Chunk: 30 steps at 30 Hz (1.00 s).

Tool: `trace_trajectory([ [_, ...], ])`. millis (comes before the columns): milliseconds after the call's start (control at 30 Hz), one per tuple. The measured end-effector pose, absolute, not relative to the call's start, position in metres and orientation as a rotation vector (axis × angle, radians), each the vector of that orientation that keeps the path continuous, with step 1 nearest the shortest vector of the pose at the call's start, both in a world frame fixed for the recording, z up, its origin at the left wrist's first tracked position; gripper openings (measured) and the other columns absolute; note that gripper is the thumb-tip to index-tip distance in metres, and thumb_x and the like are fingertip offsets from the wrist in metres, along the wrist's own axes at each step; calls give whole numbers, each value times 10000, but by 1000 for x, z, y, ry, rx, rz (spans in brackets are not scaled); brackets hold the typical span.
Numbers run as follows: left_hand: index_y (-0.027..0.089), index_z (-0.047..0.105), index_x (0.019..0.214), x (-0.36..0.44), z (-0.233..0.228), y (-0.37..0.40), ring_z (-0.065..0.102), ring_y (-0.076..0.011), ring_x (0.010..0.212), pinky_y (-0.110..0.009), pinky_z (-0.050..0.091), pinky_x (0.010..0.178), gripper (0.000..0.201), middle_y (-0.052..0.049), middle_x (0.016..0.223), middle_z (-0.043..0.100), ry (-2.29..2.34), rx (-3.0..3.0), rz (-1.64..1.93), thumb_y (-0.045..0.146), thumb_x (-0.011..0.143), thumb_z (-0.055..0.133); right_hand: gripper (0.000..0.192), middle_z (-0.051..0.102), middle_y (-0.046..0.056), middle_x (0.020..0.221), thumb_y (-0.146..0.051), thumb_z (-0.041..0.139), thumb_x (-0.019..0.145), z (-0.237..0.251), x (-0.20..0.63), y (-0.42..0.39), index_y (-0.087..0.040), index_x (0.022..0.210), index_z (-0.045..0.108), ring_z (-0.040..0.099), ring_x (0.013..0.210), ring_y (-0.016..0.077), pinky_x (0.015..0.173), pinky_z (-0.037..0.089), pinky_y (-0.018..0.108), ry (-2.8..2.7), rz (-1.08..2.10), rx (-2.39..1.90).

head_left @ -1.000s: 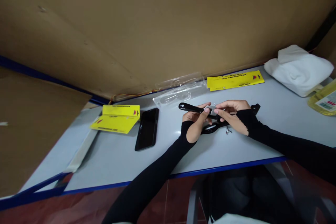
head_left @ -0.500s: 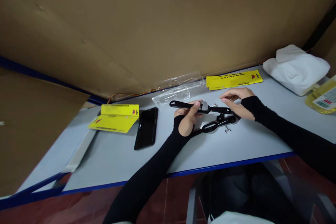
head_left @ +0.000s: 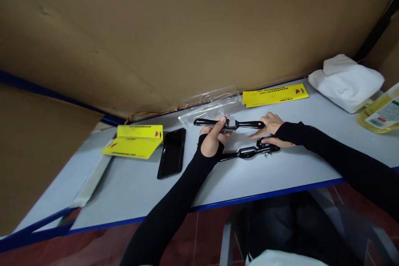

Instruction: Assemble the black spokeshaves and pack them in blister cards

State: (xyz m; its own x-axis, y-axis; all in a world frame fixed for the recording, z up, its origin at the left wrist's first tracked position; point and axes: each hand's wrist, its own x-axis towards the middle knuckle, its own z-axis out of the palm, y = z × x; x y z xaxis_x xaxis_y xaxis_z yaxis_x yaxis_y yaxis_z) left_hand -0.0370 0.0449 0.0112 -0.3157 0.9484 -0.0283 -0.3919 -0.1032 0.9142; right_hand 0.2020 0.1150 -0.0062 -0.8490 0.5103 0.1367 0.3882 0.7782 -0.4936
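- Upper black tool [head_left: 246,125] held by the left hand [head_left: 213,135] above the table [head_left: 131,191], roughly level, handles pointing out to either side
- Left grip narrowed on the tool beside its metal plate [head_left: 230,122], thumb laid across the front, other fingers mostly hidden behind; hold probably taken near the middle so that the weight is balanced
- Right hand [head_left: 272,128] placed by the right ends of both tools, touching or overlapping the upper handle; fingers parted, one pointed left between the tools; whether anything is pinched by this grip cannot be told
- Lower black tool [head_left: 247,152] laid on the near side, almost parallel to the upper one, left end by the left wrist; seemingly placed there for easy reach
- Small metal piece [head_left: 267,155] seen just beside the lower tool's right end, perhaps kept close so as not to be lost
- Clear plastic pack [head_left: 205,112] and long yellow card [head_left: 276,94] set along the back, folded yellow card [head_left: 134,145] and phone [head_left: 171,153] at left, white cloth [head_left: 346,83] and bottle [head_left: 380,112] at far right; likely put outward so that the middle is left for handling
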Motion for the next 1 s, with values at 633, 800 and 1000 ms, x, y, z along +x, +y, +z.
trace_trajectory([
  [633,100,832,870,-23,6,34,586,-132,555,-261,420,497,414,-76,685,715,1157,765,1502,420,650,975,294,740,-8,778,-338,622,912,42,217,115,-195,1163,674,541,626,134,605,383,261,-2144,945,-923],
  [800,112,843,837,-12,6,26,599,-131,547,-248,422,483,452,-78,692,738,1178,797,1397,473,609,989,238,651,-62,713,-340,593,950,42,206,90,-219,1156,593,465,604,123,618,378,247,-2273,1011,-748],
  [1000,120,850,888,-4,3,15,597,-128,535,-264,457,521,438,-86,730,774,1194,891,1344,493,682,955,170,651,-52,737,-301,605,960,34,197,81,-221,1105,565,447,640,125,673,376,253,-2329,1015,-722],
])
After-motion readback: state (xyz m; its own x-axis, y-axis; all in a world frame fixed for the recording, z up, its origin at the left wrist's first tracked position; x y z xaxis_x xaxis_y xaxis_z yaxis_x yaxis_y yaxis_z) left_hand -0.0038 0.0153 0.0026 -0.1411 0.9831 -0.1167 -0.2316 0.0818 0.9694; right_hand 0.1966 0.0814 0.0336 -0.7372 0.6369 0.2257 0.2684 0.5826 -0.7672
